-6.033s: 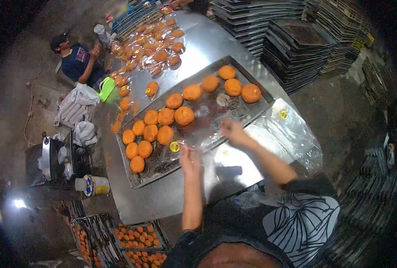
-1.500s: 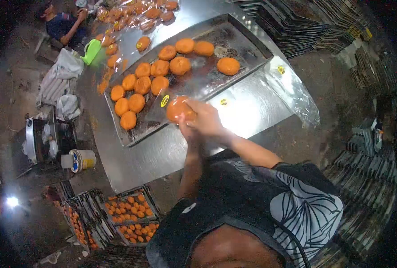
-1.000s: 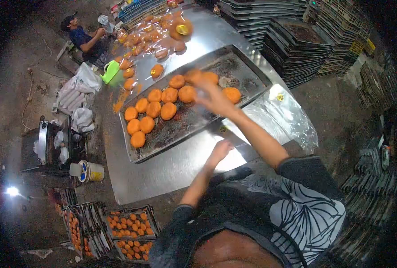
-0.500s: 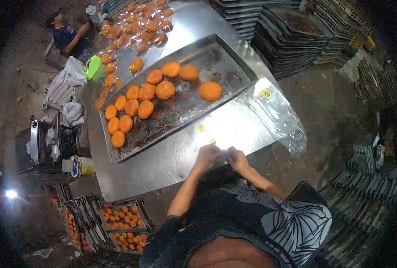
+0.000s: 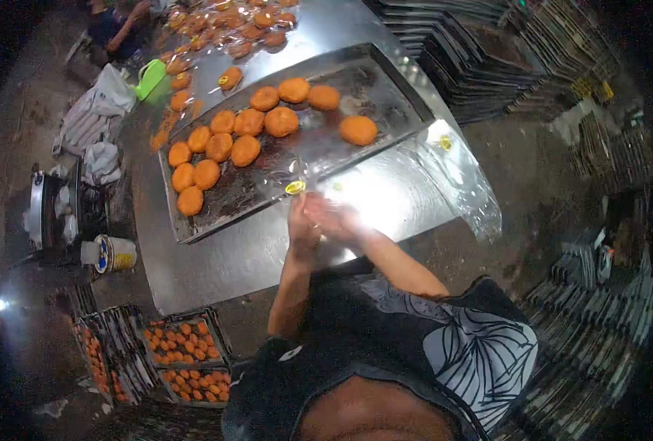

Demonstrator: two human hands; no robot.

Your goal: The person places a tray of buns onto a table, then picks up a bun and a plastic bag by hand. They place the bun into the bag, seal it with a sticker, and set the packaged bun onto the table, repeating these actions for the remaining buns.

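Both hands meet at the near edge of a dark metal tray (image 5: 231, 220). My left hand (image 5: 304, 223) is closed on a clear plastic bag (image 5: 295, 187) with a yellow label, which stands over the tray's rim. Close beside it, my right hand (image 5: 341, 223) is blurred by motion and glare, and its fingers cannot be made out. Several round orange-brown buns (image 5: 246, 151) lie in the tray, mostly toward its left and far side. One bun (image 5: 358, 130) sits apart, toward the right.
Clear bags (image 5: 466, 176) lie at the metal table's (image 5: 216, 275) right edge. Bagged buns (image 5: 231, 26) cover its far end, near a light green object (image 5: 150, 79). A person (image 5: 117, 33) is at the far left. Stacked trays (image 5: 187, 342) and a bucket (image 5: 115, 253) stand beside the table.
Both hands have moved left and forward to the tray's edge, and the bag with the yellow label now stands up above them. The whole view has shifted slightly.
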